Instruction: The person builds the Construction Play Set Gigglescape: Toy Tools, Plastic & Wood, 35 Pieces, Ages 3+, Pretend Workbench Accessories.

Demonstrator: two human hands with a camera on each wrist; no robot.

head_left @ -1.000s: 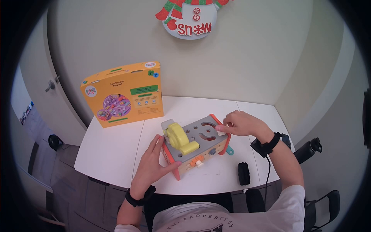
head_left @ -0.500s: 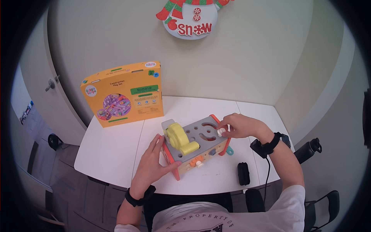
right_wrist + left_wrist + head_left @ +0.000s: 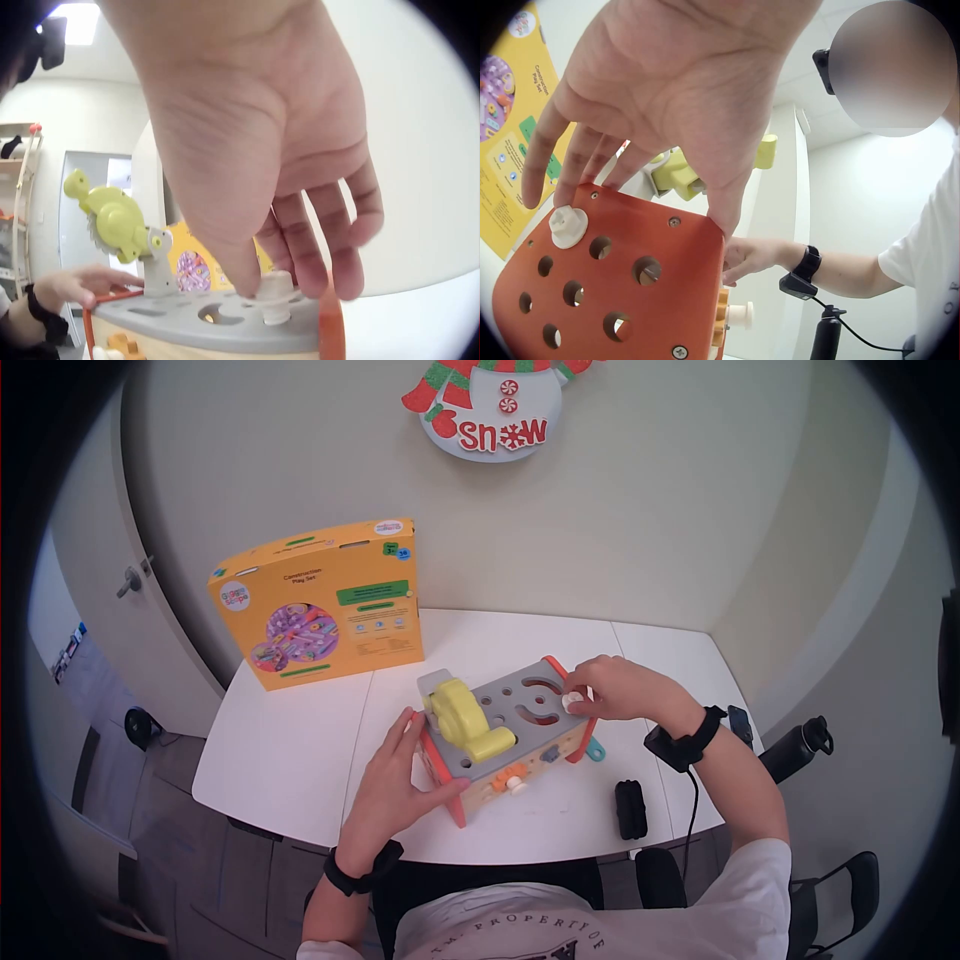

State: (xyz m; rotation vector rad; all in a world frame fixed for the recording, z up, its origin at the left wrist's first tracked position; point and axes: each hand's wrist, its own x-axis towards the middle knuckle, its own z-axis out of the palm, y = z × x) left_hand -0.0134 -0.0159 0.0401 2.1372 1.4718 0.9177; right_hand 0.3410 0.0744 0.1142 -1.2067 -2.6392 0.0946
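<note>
A toy workbench with a grey top (image 3: 507,705) and red end panels (image 3: 615,277) stands on the white table, a yellow-green toy saw (image 3: 462,718) mounted at its left end. My left hand (image 3: 397,782) rests its spread fingers and thumb on the left end panel's upper edge, close to a white knob (image 3: 568,226) there. At the other end, my right hand (image 3: 625,688) pinches a white screw-like peg (image 3: 276,294) between thumb and fingers, the peg standing upright at the grey top. Its other fingers hang down beside the right red panel (image 3: 331,327).
A yellow construction set box (image 3: 320,605) stands on the table at the back left. A black case (image 3: 631,809) lies near the front right edge. Beyond the right edge is a black bottle (image 3: 797,749). A teal piece (image 3: 596,749) shows by the workbench's right end.
My right hand's thumb and fingers have shifted around the white peg, with the fingers now on it. My left hand and the workbench have kept their places.
</note>
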